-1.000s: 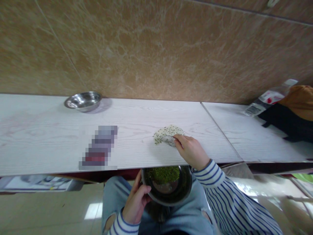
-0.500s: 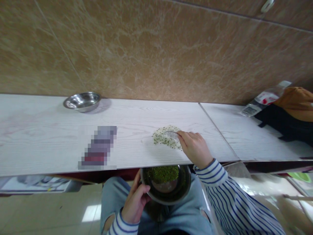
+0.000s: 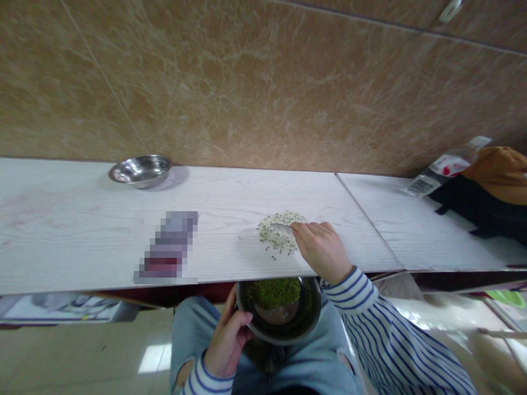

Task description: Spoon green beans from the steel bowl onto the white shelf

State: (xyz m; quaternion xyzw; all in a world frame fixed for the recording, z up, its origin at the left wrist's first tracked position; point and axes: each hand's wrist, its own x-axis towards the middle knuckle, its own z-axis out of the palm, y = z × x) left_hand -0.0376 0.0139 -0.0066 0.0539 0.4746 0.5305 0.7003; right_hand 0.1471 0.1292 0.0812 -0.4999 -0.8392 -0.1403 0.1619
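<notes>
My left hand (image 3: 228, 340) is closed on the left rim of a metal bowl (image 3: 284, 336), held at my lap just under the table edge. Small green beans (image 3: 274, 292), like mung beans, lie in its far part. On the white table, my right hand (image 3: 321, 247) grips a thin metal spoon (image 3: 280, 225) by its handle. The spoon's tip points left over a spread of pale grains mixed with green beans (image 3: 278, 241). A few beans lie loose at the near side of this spread.
A shiny steel bowl (image 3: 140, 171) stands at the back left by the tiled wall. A blurred-out flat object (image 3: 168, 247) lies nearer on the left. At the right, a plastic bottle (image 3: 442, 167) leans against a brown and black bag (image 3: 494, 189).
My right hand and the spoon have shifted slightly left. Several green beans have spread toward the near table edge. My left hand and its bowl stay in place.
</notes>
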